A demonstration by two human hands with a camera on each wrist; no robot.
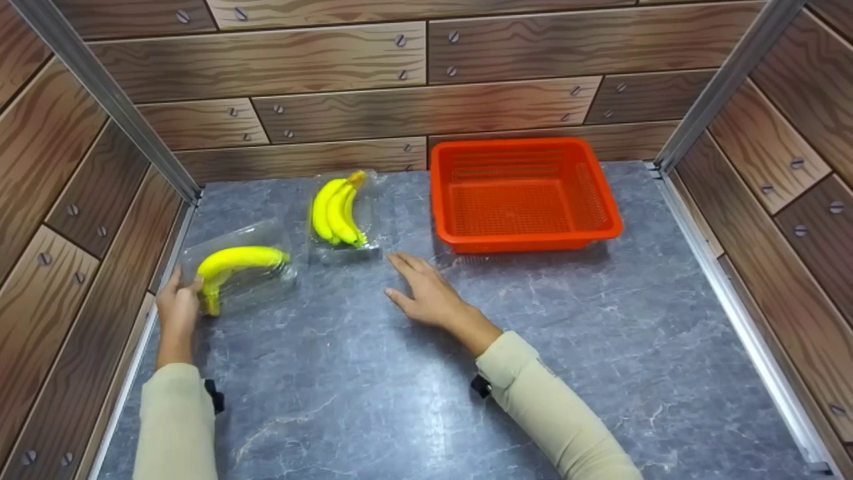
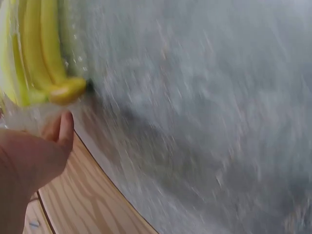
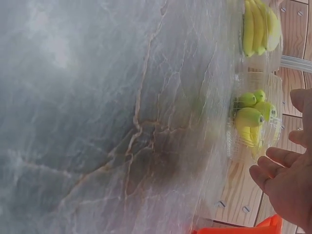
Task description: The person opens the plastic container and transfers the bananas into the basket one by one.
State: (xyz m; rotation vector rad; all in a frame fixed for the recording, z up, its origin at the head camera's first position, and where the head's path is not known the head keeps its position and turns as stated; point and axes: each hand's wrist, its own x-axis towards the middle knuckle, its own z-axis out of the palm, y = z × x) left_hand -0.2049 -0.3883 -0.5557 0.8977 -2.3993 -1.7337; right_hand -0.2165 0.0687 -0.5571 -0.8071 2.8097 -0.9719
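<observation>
At the left, my left hand (image 1: 178,308) grips the near left end of a clear plastic box (image 1: 248,292). Inside it lie yellow bananas (image 1: 241,257), and the left wrist view shows several side by side. Thumb and fingers sit at the box's end, below the bananas' tips (image 2: 68,91). A second clear box (image 1: 370,200) with a bunch of bananas (image 1: 336,210) rests farther back on the tabletop. My right hand (image 1: 426,293) hovers just right of and nearer than this second box, fingers extended and holding nothing. Its fingertips (image 3: 263,175) appear beside that box in the right wrist view.
A red-orange plastic basket (image 1: 526,240) with perforated sides stands at the back right. The grey marbled tabletop (image 1: 373,400) is enclosed by wood-patterned walls (image 1: 320,63) at the back and both sides, with metal rails (image 1: 740,327) along the edges.
</observation>
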